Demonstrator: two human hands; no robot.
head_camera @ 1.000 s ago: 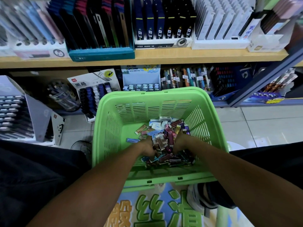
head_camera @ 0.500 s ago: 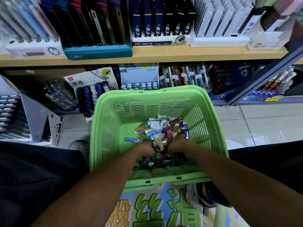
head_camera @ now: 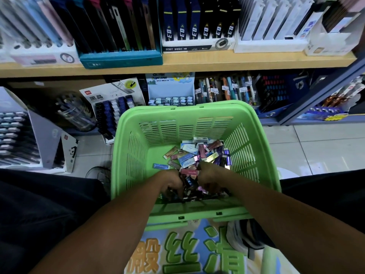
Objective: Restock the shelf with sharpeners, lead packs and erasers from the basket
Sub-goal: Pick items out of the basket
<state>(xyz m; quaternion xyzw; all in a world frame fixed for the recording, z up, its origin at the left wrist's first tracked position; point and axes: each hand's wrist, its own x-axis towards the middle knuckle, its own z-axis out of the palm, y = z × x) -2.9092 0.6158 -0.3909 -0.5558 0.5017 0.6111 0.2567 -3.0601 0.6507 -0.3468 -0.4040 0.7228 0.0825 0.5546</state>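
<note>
A green slatted basket [head_camera: 130,155] stands on the floor before the shelf. Inside lies a heap of small lead packs and erasers [head_camera: 199,155] in pink, purple, blue and white wrappers. Both my hands are down in the near part of the heap, side by side. My left hand [head_camera: 170,181] has its fingers curled into the packs near the basket's front wall. My right hand [head_camera: 209,177] is curled round packs too, with a pink pack [head_camera: 188,172] lying between the hands. The fingertips are buried, so the exact items held are hidden.
The lower shelf [head_camera: 171,95] holds a lead-pack display card [head_camera: 112,107], a white eraser box and pens. The upper wooden shelf [head_camera: 197,62] carries boxed pencil sets. A grey display stand [head_camera: 39,135] stands at left. My knees flank the basket; a printed mat lies in front.
Both hands have dug a little deeper and nearer the basket's front wall, stirring the packs. The view has shifted slightly downward.
</note>
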